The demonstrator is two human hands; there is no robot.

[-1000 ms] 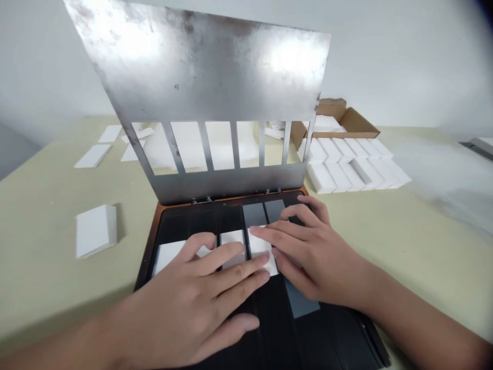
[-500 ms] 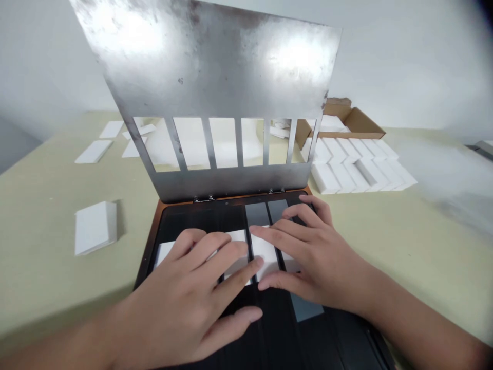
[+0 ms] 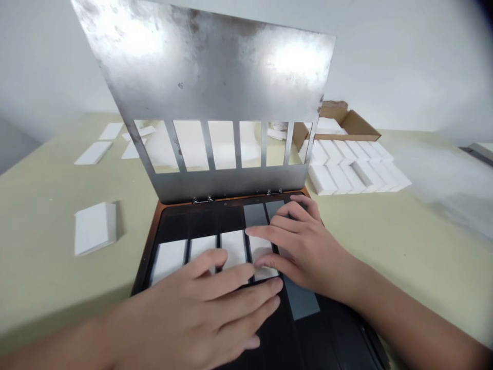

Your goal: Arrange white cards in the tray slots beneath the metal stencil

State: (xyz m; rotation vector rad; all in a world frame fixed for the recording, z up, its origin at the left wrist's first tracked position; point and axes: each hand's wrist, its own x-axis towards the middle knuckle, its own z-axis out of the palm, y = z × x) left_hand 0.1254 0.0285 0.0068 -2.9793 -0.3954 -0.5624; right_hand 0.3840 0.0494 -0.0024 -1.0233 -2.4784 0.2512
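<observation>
A black tray with an orange-brown edge lies in front of me, its metal plate with rectangular cut-outs raised on hinges at the back. Several white cards lie in a row in the tray. My left hand is open over the lower ends of the cards, its fingertips by the lower edge of the fourth card. Index finger and thumb of my right hand rest spread on that card. The rest of that hand covers the slot to its right. Grey strips show in the right-hand slots.
On the right stand stacked white card bundles, with an open cardboard box behind them. A white block of cards stands left of the tray. Farther back on the left lie loose white pieces on the pale green table.
My left hand has moved down and to the right, uncovering more of the left cards. My right hand has shifted slightly left, its thumb and index finger now closer together.
</observation>
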